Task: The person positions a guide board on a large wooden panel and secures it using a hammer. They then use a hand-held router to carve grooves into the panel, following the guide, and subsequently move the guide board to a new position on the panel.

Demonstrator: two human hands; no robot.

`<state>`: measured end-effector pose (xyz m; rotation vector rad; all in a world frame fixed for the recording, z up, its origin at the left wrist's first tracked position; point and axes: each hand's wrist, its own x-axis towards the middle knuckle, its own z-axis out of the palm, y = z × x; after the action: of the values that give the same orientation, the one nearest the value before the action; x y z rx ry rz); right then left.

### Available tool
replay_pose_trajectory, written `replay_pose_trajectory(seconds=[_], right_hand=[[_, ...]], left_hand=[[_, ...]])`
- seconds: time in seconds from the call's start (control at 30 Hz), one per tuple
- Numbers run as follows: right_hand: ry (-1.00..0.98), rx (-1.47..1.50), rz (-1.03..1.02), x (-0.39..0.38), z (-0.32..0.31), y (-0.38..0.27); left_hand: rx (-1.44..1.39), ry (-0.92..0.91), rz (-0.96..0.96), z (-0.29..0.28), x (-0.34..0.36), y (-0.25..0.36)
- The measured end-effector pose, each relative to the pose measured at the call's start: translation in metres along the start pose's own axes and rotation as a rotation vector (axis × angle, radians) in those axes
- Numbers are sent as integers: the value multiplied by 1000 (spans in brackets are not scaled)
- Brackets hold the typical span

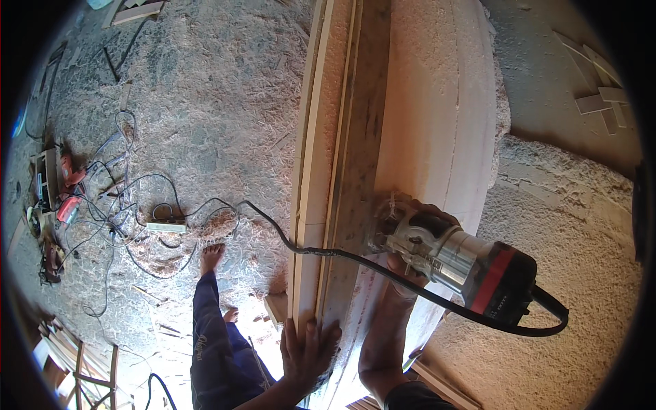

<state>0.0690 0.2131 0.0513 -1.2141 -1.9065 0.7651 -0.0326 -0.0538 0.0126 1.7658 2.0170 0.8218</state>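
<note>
A trim router [451, 263] with a silver body and a black and red cap lies tilted over a long wooden workpiece [424, 102]. My right hand [403, 270] is wrapped round its clear base end, most of the fingers hidden behind the tool. That base meets the side of a long dark plank [362, 123] running along the workpiece. My left hand [307, 355] rests nearer to me with fingers stretched out over the pale wooden strip [311, 198] and the plank. The router's black cord [355, 260] loops back and crosses both.
On the floor at left stand a power strip [166, 226], tangled cables and a red power tool [70, 205]. Shavings cover the floor. Sawdust [567, 266] is heaped at right, with loose wood offcuts [601, 96] beyond. A person's leg and bare foot [212, 256] show below.
</note>
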Motion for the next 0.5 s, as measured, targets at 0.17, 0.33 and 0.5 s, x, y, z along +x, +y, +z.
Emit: replay_pose_trajectory(seconds=[0.17,0.33,0.5], right_hand=[[-77,22,166,-8,-14,-17],[25,128,290,-40,-12,-33],[161,114,39,-85,-7,-38]], left_hand=[[39,28,-4,2,2,1],[19,-57,15,-7,6,0],[-73,-63,29,-12,9,5]])
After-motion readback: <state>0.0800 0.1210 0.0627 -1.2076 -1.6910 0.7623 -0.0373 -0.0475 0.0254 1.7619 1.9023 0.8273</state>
